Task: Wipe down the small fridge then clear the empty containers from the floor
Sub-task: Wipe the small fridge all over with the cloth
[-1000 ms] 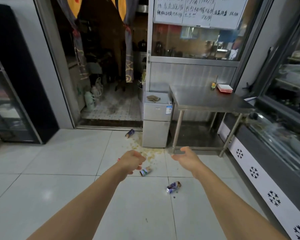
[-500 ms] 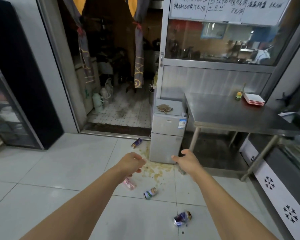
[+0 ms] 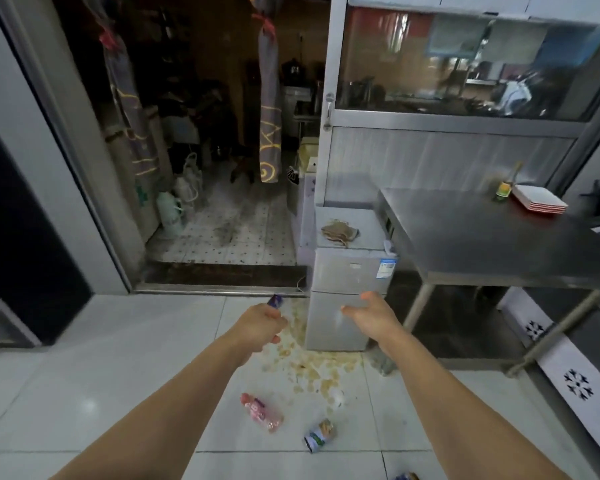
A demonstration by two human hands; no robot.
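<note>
My right hand has its fingers spread loose, holding nothing, in front of the small silver two-door fridge. My left hand curls loosely, also empty as far as I can tell. I judge the wipe comes first, so I should reach for the crumpled brown cloth on the fridge top. Stepping round the yellowish spill, I leave the pink plastic bottle and green-printed can on the floor for later.

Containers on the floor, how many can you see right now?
4: a pink bottle and a can in front of the fridge, a purple can behind the left hand, one can cut off at the bottom edge.
</note>
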